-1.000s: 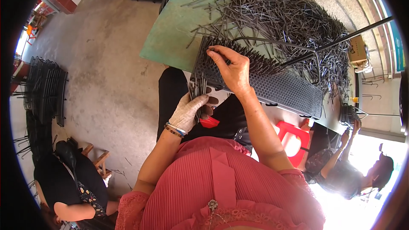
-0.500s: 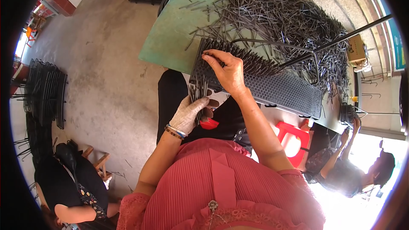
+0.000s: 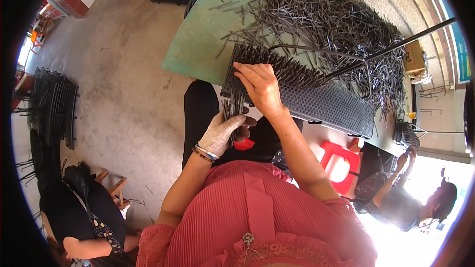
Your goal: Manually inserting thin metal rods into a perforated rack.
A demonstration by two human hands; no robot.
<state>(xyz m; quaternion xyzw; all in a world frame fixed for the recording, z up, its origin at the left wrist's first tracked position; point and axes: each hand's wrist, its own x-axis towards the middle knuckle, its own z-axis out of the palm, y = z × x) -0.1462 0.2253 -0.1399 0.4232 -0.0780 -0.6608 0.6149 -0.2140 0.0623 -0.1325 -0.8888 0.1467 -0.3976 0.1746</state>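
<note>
My left hand, in a pale glove, is closed round a bundle of thin dark rods, their ends pointing up toward the tray. Bare and pinched, my right hand is at the left end of a long black perforated tray. Anything between its fingertips is too small or hidden to make out. Many similar rods stand upright in the tray's far-side holes, in rows starting beside my right fingers. Bare holes show along the tray's near side toward the right.
Loose dark rods lie heaped on the green table behind the tray. A black metal frame reaches over the heap. A red stool and a co-worker are at right. Another person bends at lower left, below stacked black racks.
My right hand has shifted slightly down and left at the tray's end, its fingers now more downturned. The left hand with its bundle stays nearly still.
</note>
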